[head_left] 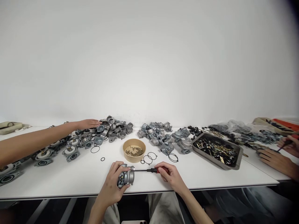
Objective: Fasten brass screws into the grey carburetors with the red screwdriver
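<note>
My left hand (111, 184) is closed around a grey metal carburetor (129, 178) lying on its side at the table's front edge. In my right hand (171, 175) is a screwdriver (146, 170) with a red and black handle. Its shaft runs level to the left, and the tip meets the carburetor's upper right side; the screw head there is too small to see. Just behind stands a round cardboard bowl (134, 151) with many small screws in it. Thin black rubber rings (147, 160) lie to the bowl's right.
Carburetor parts (114, 129) are heaped at the back left, and more carburetors (158, 135) at the back centre. A metal tray (218, 151) of small black and brass parts stands right. A co-worker's arm (46, 138) reaches in from the left; another person's hands (277, 160) work at far right.
</note>
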Available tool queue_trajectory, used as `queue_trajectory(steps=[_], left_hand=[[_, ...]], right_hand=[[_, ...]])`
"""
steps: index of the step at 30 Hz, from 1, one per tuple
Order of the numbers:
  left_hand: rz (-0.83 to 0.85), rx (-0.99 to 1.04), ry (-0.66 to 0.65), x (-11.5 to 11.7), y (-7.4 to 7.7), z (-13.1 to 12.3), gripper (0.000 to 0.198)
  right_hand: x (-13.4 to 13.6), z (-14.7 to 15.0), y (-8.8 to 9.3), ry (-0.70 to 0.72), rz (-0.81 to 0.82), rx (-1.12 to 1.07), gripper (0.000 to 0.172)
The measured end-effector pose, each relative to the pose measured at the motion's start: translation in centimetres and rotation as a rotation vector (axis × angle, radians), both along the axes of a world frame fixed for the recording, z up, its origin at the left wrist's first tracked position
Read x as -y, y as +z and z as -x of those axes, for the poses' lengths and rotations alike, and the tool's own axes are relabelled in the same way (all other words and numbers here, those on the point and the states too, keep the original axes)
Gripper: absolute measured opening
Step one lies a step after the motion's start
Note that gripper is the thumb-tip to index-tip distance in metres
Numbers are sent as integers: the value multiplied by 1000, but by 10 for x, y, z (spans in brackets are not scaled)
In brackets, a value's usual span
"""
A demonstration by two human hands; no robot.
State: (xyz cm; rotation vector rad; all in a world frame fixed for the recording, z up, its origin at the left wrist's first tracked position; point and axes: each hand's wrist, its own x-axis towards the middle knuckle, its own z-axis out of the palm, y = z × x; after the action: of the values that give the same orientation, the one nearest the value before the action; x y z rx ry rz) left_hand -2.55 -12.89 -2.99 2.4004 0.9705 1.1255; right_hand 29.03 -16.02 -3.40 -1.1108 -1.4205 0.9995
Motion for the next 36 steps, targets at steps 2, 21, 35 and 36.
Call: queue_trajectory(steps=[2, 21, 35, 36], left_hand=[[-9, -6, -1, 0, -1, 0, 48], [-54, -29, 23, 0, -1, -1, 47], [-35, 231, 264, -6, -12, -3, 45], [-49, 232, 256, -5, -12, -2, 45]], right_hand=[[-1, 1, -1, 6, 9, 12, 49], [0, -1, -2, 4, -16, 95, 42], [-12, 41, -4, -322, -273, 831, 20], [-12, 47, -1, -322, -303, 828, 24]])
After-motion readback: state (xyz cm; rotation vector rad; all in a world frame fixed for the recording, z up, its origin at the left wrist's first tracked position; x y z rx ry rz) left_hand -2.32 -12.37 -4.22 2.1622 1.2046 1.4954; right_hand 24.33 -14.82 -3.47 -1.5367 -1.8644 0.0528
